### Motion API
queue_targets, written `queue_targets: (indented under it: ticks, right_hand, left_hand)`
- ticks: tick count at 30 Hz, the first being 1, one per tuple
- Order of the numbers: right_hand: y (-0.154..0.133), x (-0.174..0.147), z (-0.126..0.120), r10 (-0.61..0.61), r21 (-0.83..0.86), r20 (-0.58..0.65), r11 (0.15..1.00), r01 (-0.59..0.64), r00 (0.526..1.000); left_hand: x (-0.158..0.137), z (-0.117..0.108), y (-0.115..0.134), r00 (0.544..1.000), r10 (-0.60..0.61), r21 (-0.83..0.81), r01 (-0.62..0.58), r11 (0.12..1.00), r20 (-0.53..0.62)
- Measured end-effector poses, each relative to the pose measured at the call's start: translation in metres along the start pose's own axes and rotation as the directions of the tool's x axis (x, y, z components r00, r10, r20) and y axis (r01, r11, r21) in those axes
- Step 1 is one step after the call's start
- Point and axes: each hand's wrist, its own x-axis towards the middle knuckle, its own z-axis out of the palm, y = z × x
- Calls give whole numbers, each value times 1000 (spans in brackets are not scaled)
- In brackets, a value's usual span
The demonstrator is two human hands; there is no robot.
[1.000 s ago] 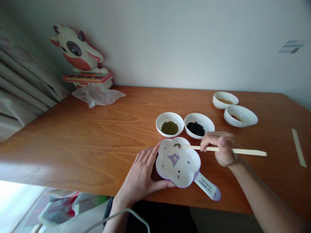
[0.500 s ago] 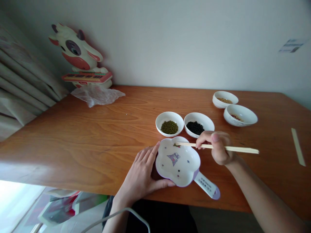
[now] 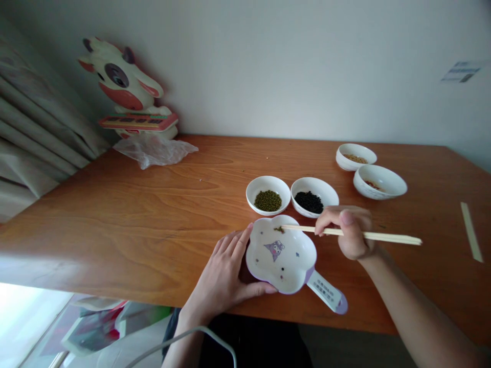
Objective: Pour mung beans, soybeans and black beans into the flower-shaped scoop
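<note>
A white flower-shaped dish (image 3: 295, 260) with a purple rim, a cartoon print and a handle lies near the table's front edge. My left hand (image 3: 226, 276) grips its left side, thumb along the front rim and fingers by the far-left edge. Between the fingers of my right hand (image 3: 351, 232) is a pair of wooden chopsticks (image 3: 387, 236), tips inside the dish at its far wall. A few small brownish-green bits (image 3: 279, 229) lie by the tips; the chopsticks hold nothing I can make out. Just behind stand a bowl of green beans (image 3: 268, 201) and a bowl of black beans (image 3: 309, 202).
Two more white bowls stand back right, one with yellowish grains (image 3: 355, 158), the other with reddish-brown pieces (image 3: 374, 186). A pale strip (image 3: 471, 232) lies far right. Back left are a cow toy keyboard (image 3: 130, 92) and a clear plastic bag (image 3: 155, 152). A cable (image 3: 199, 329) crosses my left forearm.
My right hand has shifted slightly to the right, drawing the chopsticks back a little from the small bits in the dish. My left hand and the dish stay in place.
</note>
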Motion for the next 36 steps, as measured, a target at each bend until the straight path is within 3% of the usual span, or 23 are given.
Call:
queue_targets:
  ticks: [4, 11, 31, 36]
  right_hand:
    - [-1, -1, 2, 110, 54, -19, 993, -109, 994]
    - [0, -2, 11, 281, 173, 53, 942, -286, 958]
    - [-3, 4, 19, 412, 162, -42, 902, -400, 910]
    - [-1, 2, 18, 420, 241, -50, 885, -398, 906]
  left_hand:
    - [0, -1, 1, 1000, -2, 7, 2, 1000, -2]
    - [0, -2, 1, 1000, -8, 20, 8, 1000, -5]
    - [1, 0, 0, 1000, 12, 4, -12, 1000, -17]
    - [1, 1, 0, 1000, 5, -10, -5, 1000, -3]
